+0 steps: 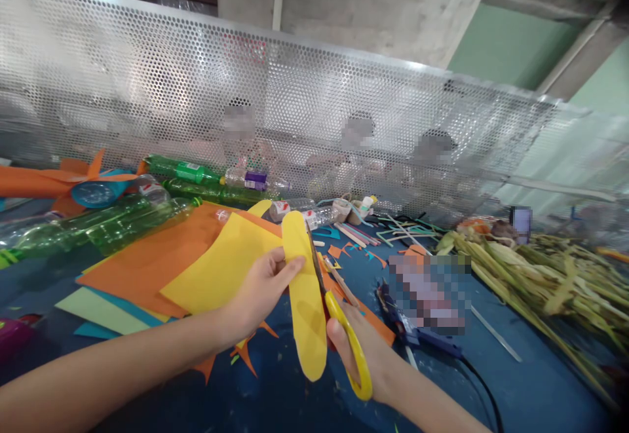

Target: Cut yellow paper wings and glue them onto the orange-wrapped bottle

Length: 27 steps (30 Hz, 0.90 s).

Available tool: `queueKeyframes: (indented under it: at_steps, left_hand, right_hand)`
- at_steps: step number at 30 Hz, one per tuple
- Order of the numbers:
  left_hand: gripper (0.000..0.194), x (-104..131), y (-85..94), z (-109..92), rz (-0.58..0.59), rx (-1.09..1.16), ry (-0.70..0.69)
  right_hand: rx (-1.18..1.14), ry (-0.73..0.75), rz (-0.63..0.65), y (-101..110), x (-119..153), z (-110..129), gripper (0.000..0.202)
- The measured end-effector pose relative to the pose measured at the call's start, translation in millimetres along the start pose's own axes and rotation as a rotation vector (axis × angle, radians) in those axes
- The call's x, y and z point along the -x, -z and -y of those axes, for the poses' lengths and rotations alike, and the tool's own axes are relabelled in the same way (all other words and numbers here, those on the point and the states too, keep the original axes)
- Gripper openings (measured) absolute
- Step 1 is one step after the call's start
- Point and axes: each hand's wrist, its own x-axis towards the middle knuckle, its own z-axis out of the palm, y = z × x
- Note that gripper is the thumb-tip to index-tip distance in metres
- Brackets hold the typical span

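My left hand (pixel 258 292) pinches the left edge of a long yellow paper strip (pixel 308 318), held lengthwise away from me over the desk (pixel 265 397), its right edge beside scissors (pixel 362 367) gripped in my right hand (pixel 379 349).

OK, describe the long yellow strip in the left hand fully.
The strip looks like thin card: plain yellow, long, narrow, round-ended. It runs nearly upright in view, top leaning slightly left. The left hand pinches its upper half, thumb on the near face. Scissors in the right hand lie along its right edge.
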Motion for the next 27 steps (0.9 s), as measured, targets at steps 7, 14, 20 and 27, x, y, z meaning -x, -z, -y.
queueKeyframes:
  at_steps: [7, 14, 20, 27]
  left_hand:
    - [0.027, -0.4, 0.7, 3.0, -0.014, -0.019, -0.005]
    - [0.023, -1.0, 0.3, 3.9, -0.031, -0.042, 0.011]
    - [0.023, -1.1, 1.4, 4.9, -0.031, -0.041, -0.002]
    - [0.022, -1.1, 0.8, 3.9, -0.024, -0.013, 0.0]
  right_hand:
    - [0.031, 0.065, -0.068, -4.0, 0.9, -2.8, 0.032]
    - [0.035, 0.047, -0.062, -4.0, -0.8, -2.8, 0.032]
    - [0.059, 0.037, -0.061, -2.5, -0.6, 0.1, 0.031]
    - [0.034, 0.055, -0.056, -2.5, -1.1, -0.9, 0.034]
